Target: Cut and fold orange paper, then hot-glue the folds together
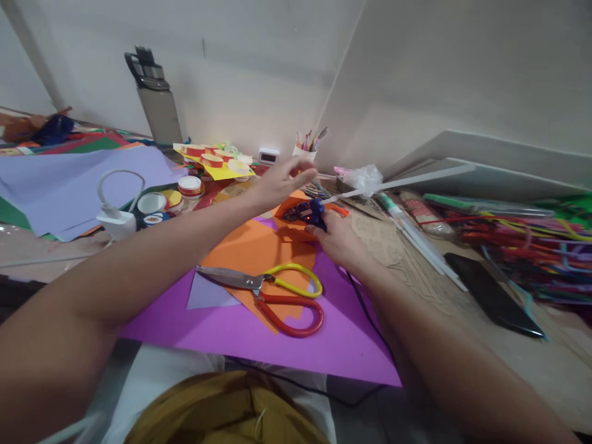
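My right hand [341, 239] is wrapped round a blue hot glue gun [316, 213] with a small lit red light. A long white glue stick [393, 183] sticks out of its back toward the right. Just above and left of the gun, my left hand [285, 179] hovers with fingers loosely apart, seemingly holding nothing. Beneath both hands lie orange paper [245, 246] and a purple sheet [361, 345]. Scissors [252, 282] with one yellow and one red handle rest partly open on the papers, nearer my body.
Paper rings on yellow paper [226, 174], tape rolls [191, 185], a white charger [115, 221] and a bottle [160, 111] stand left. A pencil cup [305, 150] is behind. Right are a phone [493, 293], pipe cleaners [541, 253] and cardboard [374, 237]. The gun's black cord [370, 317] crosses the purple sheet.
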### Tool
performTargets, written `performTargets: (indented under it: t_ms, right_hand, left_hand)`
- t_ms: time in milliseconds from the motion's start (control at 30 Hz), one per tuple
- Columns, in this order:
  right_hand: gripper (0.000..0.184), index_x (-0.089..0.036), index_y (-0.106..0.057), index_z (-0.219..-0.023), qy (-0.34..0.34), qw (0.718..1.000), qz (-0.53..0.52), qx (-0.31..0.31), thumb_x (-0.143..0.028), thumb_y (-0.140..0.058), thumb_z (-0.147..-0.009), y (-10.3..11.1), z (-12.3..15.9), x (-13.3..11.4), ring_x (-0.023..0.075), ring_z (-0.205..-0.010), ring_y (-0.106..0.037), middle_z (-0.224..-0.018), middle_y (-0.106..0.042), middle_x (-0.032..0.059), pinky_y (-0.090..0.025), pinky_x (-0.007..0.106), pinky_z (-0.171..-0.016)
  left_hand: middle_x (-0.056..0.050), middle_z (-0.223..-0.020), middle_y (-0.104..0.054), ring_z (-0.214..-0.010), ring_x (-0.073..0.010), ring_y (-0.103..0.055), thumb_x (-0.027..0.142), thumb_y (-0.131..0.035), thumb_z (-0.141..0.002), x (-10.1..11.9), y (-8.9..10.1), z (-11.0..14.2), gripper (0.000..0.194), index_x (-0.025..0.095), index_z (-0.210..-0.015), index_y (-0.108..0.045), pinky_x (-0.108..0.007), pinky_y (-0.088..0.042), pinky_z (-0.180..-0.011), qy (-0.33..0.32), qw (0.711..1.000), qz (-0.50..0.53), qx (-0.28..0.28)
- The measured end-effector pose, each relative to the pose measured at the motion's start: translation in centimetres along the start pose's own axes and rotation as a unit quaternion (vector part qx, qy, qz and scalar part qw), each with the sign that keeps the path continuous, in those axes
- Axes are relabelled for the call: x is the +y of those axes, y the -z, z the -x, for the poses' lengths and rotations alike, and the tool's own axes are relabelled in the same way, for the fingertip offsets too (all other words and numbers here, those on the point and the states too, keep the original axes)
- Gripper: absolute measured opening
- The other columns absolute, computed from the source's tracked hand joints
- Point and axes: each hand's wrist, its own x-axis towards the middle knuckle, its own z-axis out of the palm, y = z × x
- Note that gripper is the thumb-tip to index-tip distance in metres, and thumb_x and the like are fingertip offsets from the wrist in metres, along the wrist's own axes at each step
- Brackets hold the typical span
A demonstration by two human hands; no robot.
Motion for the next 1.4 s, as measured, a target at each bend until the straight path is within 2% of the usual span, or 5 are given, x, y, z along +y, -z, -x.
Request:
performTargets:
  t_ms: [67, 133, 433, 700, 1400]
  right_hand:
    - [0.021, -0.016, -0.063, -0.106, 0.001, 1.000, 0.007, -0.005, -0.022, -0.056, -0.087, 0.0, 0.0, -0.1, 0.0266, -0.101, -0.064, -0.107, -0.070, 0.0127, -0.048, 0.039, -0.087]
    - [0.021, -0.016, -0.063, -0.106, -0.001, 1.000, 0.012, -0.008, -0.023, -0.056, -0.087, 0.1, 0.0, -0.2, 0.0266, -0.099, -0.064, -0.106, -0.070, 0.0129, -0.048, 0.039, -0.087]
    - [0.028, -0.016, -0.063, -0.114, 0.010, 1.000, -0.007, -0.005, -0.024, -0.057, -0.088, -0.1, 0.3, -0.2, 0.0285, -0.108, -0.063, -0.115, -0.069, 0.0139, -0.046, 0.042, -0.095]
    - [0.033, -0.015, -0.059, -0.121, 0.011, 1.000, -0.022, 0.000, -0.023, -0.054, -0.089, -0.6, 0.3, -0.4, 0.0291, -0.117, -0.060, -0.121, -0.067, 0.0153, -0.045, 0.042, -0.098]
    - [0.035, -0.013, -0.060, -0.124, 0.012, 0.999, 0.036, -0.003, -0.024, -0.054, -0.091, -1.4, -1.1, -1.5, 0.0288, -0.117, -0.060, -0.122, -0.067, 0.0159, -0.046, 0.038, -0.097]
  left_hand:
    - [-0.008, -0.109, -0.066, -0.097, -0.0175, -0.057, 0.044, -0.048, -0.096, -1.7, 0.5, 1.0, 0.036, 0.014, -0.108, -0.064, -0.028, -0.043, -0.085, 0.058, 0.998, -0.020, 0.028]
    - [-0.007, -0.099, -0.066, -0.088, -0.0167, -0.057, 0.041, -0.056, -0.091, -3.0, 0.8, 1.6, 0.030, 0.014, -0.100, -0.064, -0.028, -0.043, -0.080, 0.091, 0.995, -0.041, -0.004]
    - [0.001, -0.063, -0.054, -0.062, -0.0133, -0.046, 0.035, -0.058, -0.086, -5.4, 0.9, 2.3, 0.028, 0.018, -0.064, -0.054, -0.028, -0.035, -0.062, 0.106, 0.985, -0.100, -0.089]
    - [0.002, -0.063, -0.050, -0.063, -0.0132, -0.042, 0.025, -0.055, -0.085, -6.7, 0.4, 2.4, 0.021, 0.018, -0.065, -0.050, -0.028, -0.032, -0.062, 0.116, 0.989, -0.093, 0.015]
    - [0.001, -0.066, -0.049, -0.067, -0.0151, -0.045, 0.025, -0.047, -0.090, -8.2, 0.3, 1.8, 0.024, 0.020, -0.068, -0.042, -0.028, -0.034, -0.065, 0.164, 0.978, -0.126, -0.001]
